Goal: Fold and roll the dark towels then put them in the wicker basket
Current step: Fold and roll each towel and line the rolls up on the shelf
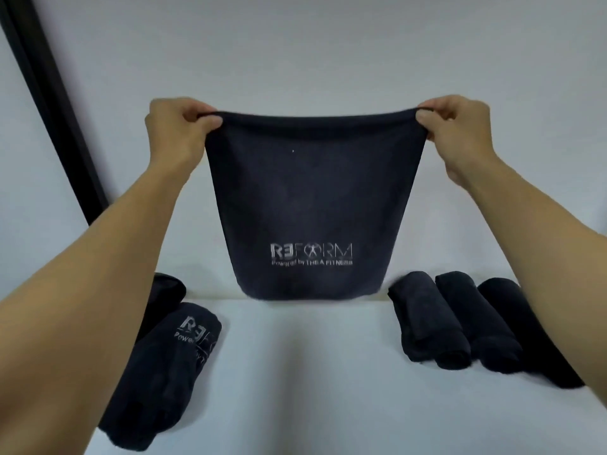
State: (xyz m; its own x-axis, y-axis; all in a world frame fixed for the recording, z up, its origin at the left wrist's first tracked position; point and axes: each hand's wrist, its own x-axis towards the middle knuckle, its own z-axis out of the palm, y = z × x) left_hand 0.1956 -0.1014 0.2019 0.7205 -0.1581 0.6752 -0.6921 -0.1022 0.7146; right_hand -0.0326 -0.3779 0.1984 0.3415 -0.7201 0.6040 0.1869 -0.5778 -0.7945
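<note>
Dark towel [297,198] hangs in the air above the white surface [305,372], stretched between both hands. Left hand [179,124] and right hand [456,123] each pinch a top corner, fingers curled. Rolled towels [460,320] lie right; an unrolled pile [170,372] lies left.

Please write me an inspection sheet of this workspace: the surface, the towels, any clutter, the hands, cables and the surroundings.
Surface: flat white tabletop, towels lying at both sides.
Job's things: dark navy cloth towel with pale REFORM print, held up spread; three rolled dark towels side by side at the right; heap of dark printed towels at the left, partly behind the left forearm; wicker basket not in view.
Clutter: nothing seen.
Hands: left hand pinches the towel's upper left corner, right hand its upper right corner.
Cables: nothing seen.
Surroundings: plain white wall behind; dark slanting post at the upper left.
</note>
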